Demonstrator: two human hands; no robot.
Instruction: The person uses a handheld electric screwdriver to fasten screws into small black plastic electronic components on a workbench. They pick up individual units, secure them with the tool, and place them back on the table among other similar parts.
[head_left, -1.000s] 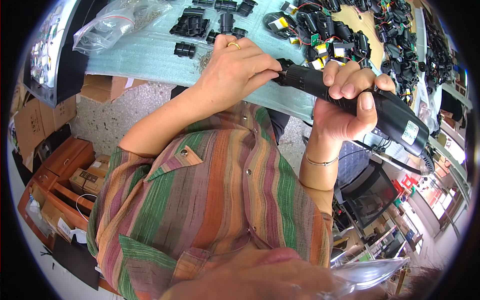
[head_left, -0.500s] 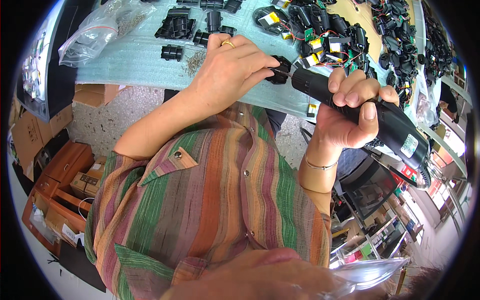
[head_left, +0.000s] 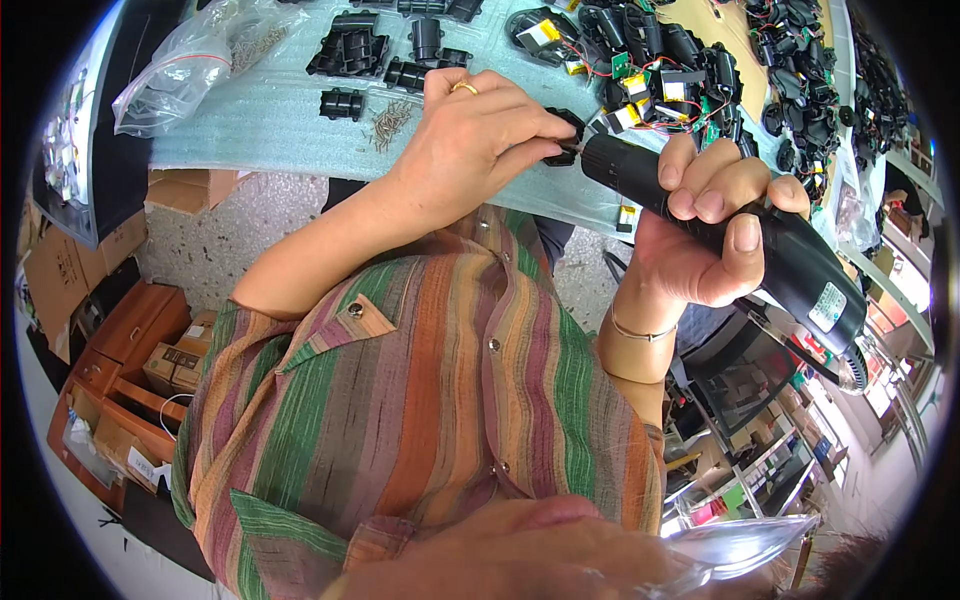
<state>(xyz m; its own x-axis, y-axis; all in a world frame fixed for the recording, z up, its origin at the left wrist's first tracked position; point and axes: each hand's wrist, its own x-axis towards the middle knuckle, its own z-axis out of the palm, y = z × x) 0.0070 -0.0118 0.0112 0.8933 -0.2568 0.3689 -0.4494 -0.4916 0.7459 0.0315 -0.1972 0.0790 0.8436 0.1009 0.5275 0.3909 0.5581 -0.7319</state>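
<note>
My right hand (head_left: 710, 210) wraps round a black electric screwdriver (head_left: 815, 265), its nose pointing left. My left hand (head_left: 480, 125), with a ring on it, has thumb and index finger pinched together at the tip of the thin metal bit (head_left: 574, 149). Whatever sits between those fingertips is too small to make out. Right behind them is a black plastic part (head_left: 566, 122), mostly covered by fingers and bit. Beside my left wrist lies a small heap of screws (head_left: 391, 125) on the pale blue mat (head_left: 270, 130).
Black plastic housings (head_left: 348, 45) stand beyond my left hand, with a single one (head_left: 342, 104) nearer. A clear bag (head_left: 180, 75) lies at far left. Housings with wires and batteries (head_left: 640, 85) crowd the far right. A cable (head_left: 855, 365) hangs from the screwdriver's rear.
My left fingertips have shifted slightly right, closer to the screwdriver's nose, so less of the bit shows. The screwdriver's rear end has moved slightly right and down.
</note>
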